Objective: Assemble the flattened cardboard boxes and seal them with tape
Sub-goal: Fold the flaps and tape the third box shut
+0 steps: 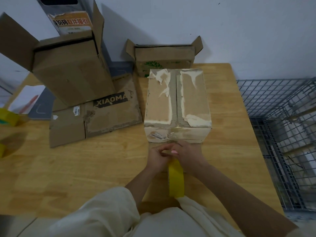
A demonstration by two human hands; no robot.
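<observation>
Cream sleeves point(109, 212) fill the bottom of the view, nearest the camera, and two bare forearms reach forward from them over the wooden table point(77, 168). On that table, straight ahead of the hands, stands the closed cardboard box point(177, 103), its top flaps folded shut and meeting along a centre seam, the surface torn and patched with pale scraps of old tape, a small label on its near face. Left of this box a tall open carton point(71, 69) stands with its flaps up, resting on a flattened sheet of cardboard point(102, 117) printed with black lettering. Behind the closed box, against the wall, sits a smaller open box point(164, 60) with green printing. Right of the closed box, off the table's edge, is a grey wire basket point(282, 134). Far to the left of the box lie some white papers point(25, 98) and yellow items point(8, 117), blurred at the frame's edge. Just in front of the closed box's near face, both hands meet: the left hand point(158, 158) and right hand point(188, 156) have their fingers curled together, pinching at the upper edge of a yellow tape roll point(176, 178) that stands on edge between the wrists. Whether a strip is already peeled free cannot be told.
</observation>
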